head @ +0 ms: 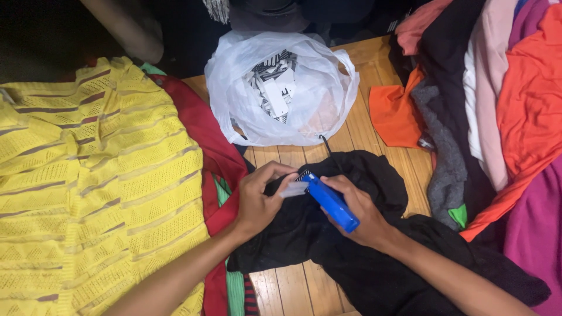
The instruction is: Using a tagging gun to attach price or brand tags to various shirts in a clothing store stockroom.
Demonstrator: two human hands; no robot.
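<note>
Both hands meet over a crumpled black fabric garment (351, 234) lying on the pale wooden plank floor (293, 287). Right hand (360, 210) has its grip closed around a bright blue plastic tagging gun (331, 202), whose nose points up and left toward the other hand. Left hand (257, 199) pinches a small pale tag (293, 189) between thumb and fingers, holding it right against the gun's tip, with a fold of the black cloth just beneath.

Just beyond the hands sits a white translucent plastic bag (281, 88), open at the top, with black-and-white striped paper tags (275, 82) inside. A thin black cord runs from the bag's lower edge to the garment.

To the left lies a yellow openwork knitted garment (88, 187) spread flat, overlapping a red cloth (205, 140) and a green striped cloth (234, 287) at its edge. On the right is a heap of mixed clothes (497, 105) in orange, pink, grey, black and magenta, well apart from the hands.
</note>
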